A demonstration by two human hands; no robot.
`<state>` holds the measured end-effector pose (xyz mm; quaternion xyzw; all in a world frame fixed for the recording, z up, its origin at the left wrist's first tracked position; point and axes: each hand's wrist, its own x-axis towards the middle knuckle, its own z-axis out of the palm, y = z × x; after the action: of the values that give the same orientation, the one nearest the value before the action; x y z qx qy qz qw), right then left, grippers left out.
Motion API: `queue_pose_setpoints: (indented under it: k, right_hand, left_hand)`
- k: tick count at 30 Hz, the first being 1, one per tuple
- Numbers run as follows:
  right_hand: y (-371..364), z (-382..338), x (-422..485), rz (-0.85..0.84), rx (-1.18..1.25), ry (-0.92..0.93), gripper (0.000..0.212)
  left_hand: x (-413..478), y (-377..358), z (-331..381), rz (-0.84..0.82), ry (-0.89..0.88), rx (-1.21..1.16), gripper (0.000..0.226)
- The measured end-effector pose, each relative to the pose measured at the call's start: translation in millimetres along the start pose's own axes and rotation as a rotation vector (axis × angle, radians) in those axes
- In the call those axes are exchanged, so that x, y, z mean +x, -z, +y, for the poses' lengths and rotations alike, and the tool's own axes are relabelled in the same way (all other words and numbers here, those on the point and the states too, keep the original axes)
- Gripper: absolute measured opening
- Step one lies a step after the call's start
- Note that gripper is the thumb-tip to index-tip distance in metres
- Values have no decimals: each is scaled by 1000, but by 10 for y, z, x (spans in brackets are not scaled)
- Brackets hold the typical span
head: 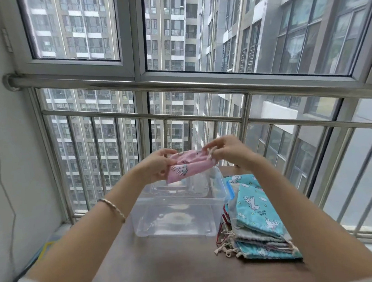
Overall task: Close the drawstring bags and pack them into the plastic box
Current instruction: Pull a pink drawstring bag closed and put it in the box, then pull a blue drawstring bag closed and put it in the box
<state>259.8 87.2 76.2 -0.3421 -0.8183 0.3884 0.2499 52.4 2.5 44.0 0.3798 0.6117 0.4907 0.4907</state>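
A pink drawstring bag (190, 165) with a unicorn print is held up in the air above the far side of the clear plastic box (178, 209). My left hand (154, 166) grips the bag's left end. At its right end my right hand (225, 150) pinches the gathered mouth and its white cord. The box stands open on the brown table (170, 267), with nothing that I can make out inside. A stack of several drawstring bags (256, 220), the top one teal with unicorns, lies to the right of the box.
A steel railing (178, 114) and windows run behind the table. The box's lid with a blue latch (230, 190) sits at the box's right rear. A white wall with a hanging cable is at the left.
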Motion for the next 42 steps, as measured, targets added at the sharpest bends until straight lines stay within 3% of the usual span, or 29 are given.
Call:
queue_pose_setpoints:
  k: [3,9,16,21,23,27,30,32,35,37,42]
  right_hand:
    - [-198,188,194,-240,-350,-91,29]
    - [-711,539,577,-475,-760,-219,31]
    - [-973,598,568,-530,-1003,-237,16]
    - [-950,553,529,-627,-829,-400,44]
    - [-979,544,538,-598,-768,-367,43]
    - [-892,510,579,-353,-480,-161,25]
    - [-463,418,391,-106,-270,-26,22]
    - [-104,447,197,59,-209,5,21]
    - [314,668,-126,182,-162,-60,26]
    - [442,898,-350,131,-236,-172,28]
    - [395,1532,-817,-195,-558,-483,20]
  left_hand:
    - [197,54,-64,18,30,340,46]
    - [474,-28,-253,-70,240,932,64]
    - [523,-64,-504,-97,272,1252,47]
    - [583,18,-614,-40,259,1216,36]
    - [552,-34,-587,-46,222,1193,34]
    - [616,-272,-513,31,30,948,24]
    - [584,-657,-321,162,-247,799,13]
    - [516,-994,-186,205,-411,776,17]
    - [390,-1539,-127,118,-488,841,17]
    - [295,-1882,-199,26,-479,948,17]
    - [191,-2329,-717,-195,-368,1430,24]
